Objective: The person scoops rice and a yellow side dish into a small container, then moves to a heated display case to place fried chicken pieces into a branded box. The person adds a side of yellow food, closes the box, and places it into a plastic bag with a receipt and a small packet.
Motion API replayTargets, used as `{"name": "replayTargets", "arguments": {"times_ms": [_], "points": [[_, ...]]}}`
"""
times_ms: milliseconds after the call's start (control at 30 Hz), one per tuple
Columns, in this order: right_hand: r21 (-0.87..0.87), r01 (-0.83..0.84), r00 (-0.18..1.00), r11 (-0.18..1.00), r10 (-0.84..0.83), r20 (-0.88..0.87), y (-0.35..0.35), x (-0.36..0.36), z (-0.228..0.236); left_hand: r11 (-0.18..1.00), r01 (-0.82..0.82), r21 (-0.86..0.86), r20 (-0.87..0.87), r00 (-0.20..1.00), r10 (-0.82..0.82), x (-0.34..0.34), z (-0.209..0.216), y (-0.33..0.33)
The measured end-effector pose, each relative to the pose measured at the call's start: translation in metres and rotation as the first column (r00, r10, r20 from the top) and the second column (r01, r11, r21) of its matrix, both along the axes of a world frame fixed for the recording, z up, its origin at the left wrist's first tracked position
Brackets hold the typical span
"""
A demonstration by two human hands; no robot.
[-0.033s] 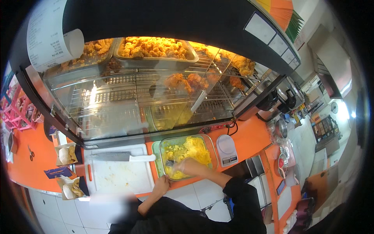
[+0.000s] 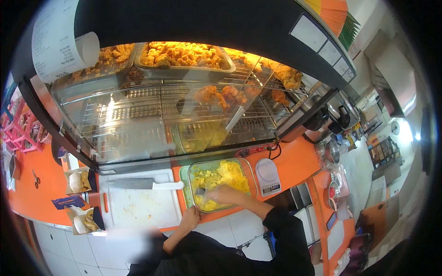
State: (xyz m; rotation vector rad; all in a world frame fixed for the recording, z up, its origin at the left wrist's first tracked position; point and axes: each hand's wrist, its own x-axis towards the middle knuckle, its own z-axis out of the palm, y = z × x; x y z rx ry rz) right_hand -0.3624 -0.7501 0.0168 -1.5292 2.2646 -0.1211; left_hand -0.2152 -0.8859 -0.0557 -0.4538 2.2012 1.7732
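Note:
Yellow, crumbly food, perhaps scrambled egg, fills part of a clear rectangular dish on the counter. My right hand, which seems to wear a thin clear glove, reaches over the dish's near side. Its fingers are closed around a small dark-and-grey tool low in the food; the kind is unclear. My left hand pinches the dish's near left corner. Beneath that side of the dish, a green board or tray sticks out. To the left, a white cutting board bears a white-handled knife.
A glass-fronted warmer with fried chicken stands behind. A white kitchen scale sits right of the dish. Two open food boxes stand left of the board, scissors farther left. Pans lie on the right-hand counter.
My right hand has shifted very slightly over the dish. My left hand stays at the corner, and the other things stand where they were.

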Motion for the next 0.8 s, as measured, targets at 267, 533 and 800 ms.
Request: {"name": "replayTargets", "arguments": {"times_ms": [267, 533, 800], "points": [[-0.058, 0.089, 0.713, 0.994, -0.023, 0.701, 0.013, -0.06, -0.026, 0.999, 0.013, -0.036, -0.093, 0.996, -0.016, -0.008, 0.002, -0.008], [0.031, -0.151, 0.951, 0.988, 0.136, 0.277, 0.028, -0.053, 0.041, 0.984, 0.171, -0.057, -0.016, 0.985, -0.172, -0.016, 0.006, -0.014], [-0.008, 0.416, 0.893, 0.909, -0.41, -0.187, -0.012, 0.1, 0.013, 0.995, 0.085, 0.059, 0.005, 0.996, -0.085, -0.017, 0.013, -0.015]]}}
